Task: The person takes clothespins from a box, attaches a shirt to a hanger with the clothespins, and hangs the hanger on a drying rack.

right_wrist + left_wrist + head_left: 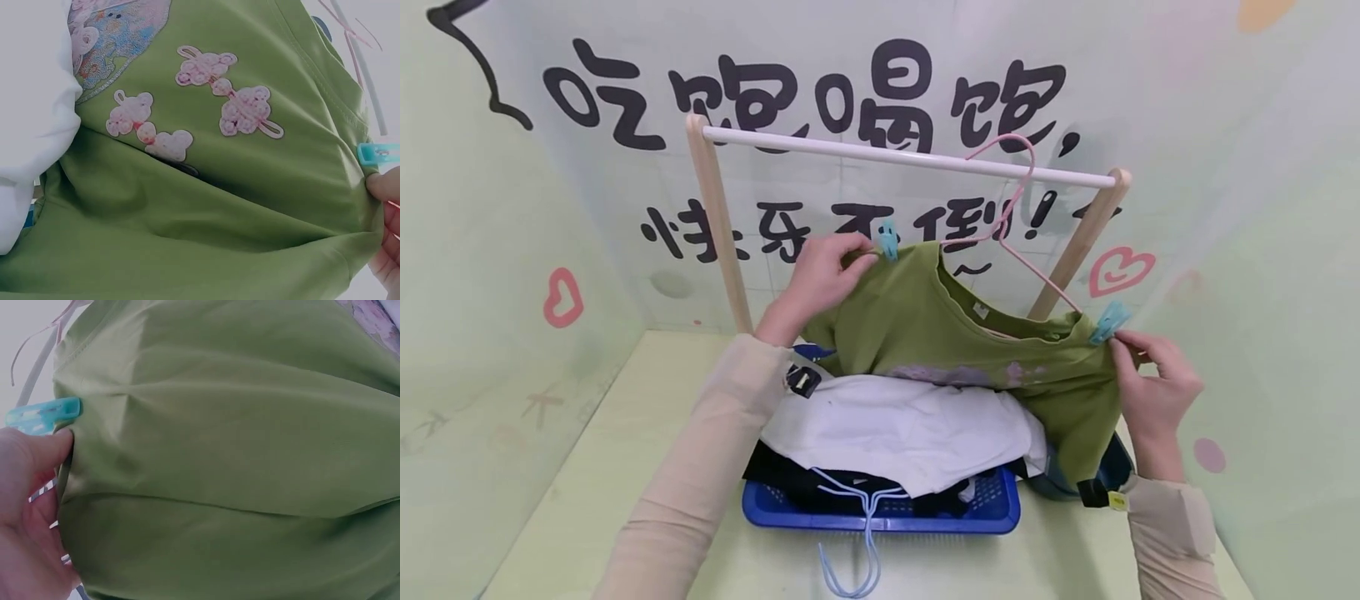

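A green T-shirt with a floral print is spread on a pink hanger, whose hook loops over the white rail. Blue clothespins clip both its shoulders. My left hand pinches the shirt at one shoulder, right beside a clothespin. At the other shoulder, my right hand pinches the fabric just under the second clothespin. In the right wrist view, the thumb presses the green cloth below that clothespin.
Below the shirt, a blue basket holds a white garment and dark clothes. Light blue hangers lie over its front edge. A dark teal container stands to its right. Wooden posts support the rail.
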The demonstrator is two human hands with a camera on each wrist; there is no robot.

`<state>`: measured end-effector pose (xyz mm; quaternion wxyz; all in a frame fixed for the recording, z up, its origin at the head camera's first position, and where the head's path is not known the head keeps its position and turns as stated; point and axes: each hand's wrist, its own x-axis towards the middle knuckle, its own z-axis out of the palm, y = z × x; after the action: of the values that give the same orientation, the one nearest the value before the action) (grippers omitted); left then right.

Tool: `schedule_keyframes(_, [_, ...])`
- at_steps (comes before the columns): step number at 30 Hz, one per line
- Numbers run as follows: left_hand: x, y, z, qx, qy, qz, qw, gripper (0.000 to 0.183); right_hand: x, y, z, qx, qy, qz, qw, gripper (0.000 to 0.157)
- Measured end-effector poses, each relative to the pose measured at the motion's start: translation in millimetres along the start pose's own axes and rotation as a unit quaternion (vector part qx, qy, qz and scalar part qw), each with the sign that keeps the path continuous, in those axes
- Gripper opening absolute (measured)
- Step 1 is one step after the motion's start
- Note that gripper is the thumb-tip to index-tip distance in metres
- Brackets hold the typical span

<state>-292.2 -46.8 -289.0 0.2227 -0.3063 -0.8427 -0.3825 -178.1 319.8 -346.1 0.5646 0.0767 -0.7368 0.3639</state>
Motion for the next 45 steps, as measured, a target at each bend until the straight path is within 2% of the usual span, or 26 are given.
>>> schedule_keyframes(2, [3.7,0.4,2.2,0.022,0.011,0.006,0.9997,0.009,0.2,1.4,0.8,-0.006,0.005,0.001,1.000,0.004])
schedule_keyframes(5, [8.8,2.4,5.2,0.045,0.020,0.007,0.9987,0.009,1.0,2.3,1.5,-0.014,0.016,0.005,1.000,0.019])
schedule_keyframes(10, [14.7,6.0,10.5,0.055,0.019,-0.001,0.9983,0.011,2.5,1.4,-0.5,-0.024,0.027,0.011,0.999,0.025])
schedule_keyframes(16, [14.1,4.4,17.4,0.056,0.001,-0.015,0.9983,0.012,-3.1,1.8,-4.0,-0.040,0.026,0.004,0.999,0.022])
schedule_keyframes(21, [13.1,1.1,22.4,0.060,0.000,-0.013,0.9981,0.012,-7.8,4.0,-6.2,-0.044,0.017,0.000,0.999,0.021])
schedule_keyframes(26, [12.2,-2.8,28.0,0.051,-0.017,-0.017,0.9984,0.012,-12.2,6.7,-7.7,-0.038,0.010,-0.004,0.999,0.018])
schedule_keyframes(32, [12.6,-6.2,32.9,0.035,-0.016,-0.019,0.9991,0.011,-14.3,9.3,-8.4,-0.036,0.002,-0.005,0.999,0.018])
schedule_keyframes(37, [15.0,-7.8,36.5,0.024,-0.023,-0.027,0.9991,0.010,-15.1,10.4,-8.7,-0.035,-0.007,-0.017,0.999,0.003])
schedule_keyframes(42, [16.5,-11.3,40.5,0.002,-0.032,-0.060,0.9977,0.018,-15.5,9.4,-7.8,-0.026,-0.013,-0.028,0.999,0.021])
schedule_keyframes(45, [18.1,-16.9,44.0,0.022,-0.047,-0.056,0.9971,0.023,-14.1,6.3,-7.2,-0.019,-0.011,-0.028,0.999,0.014])
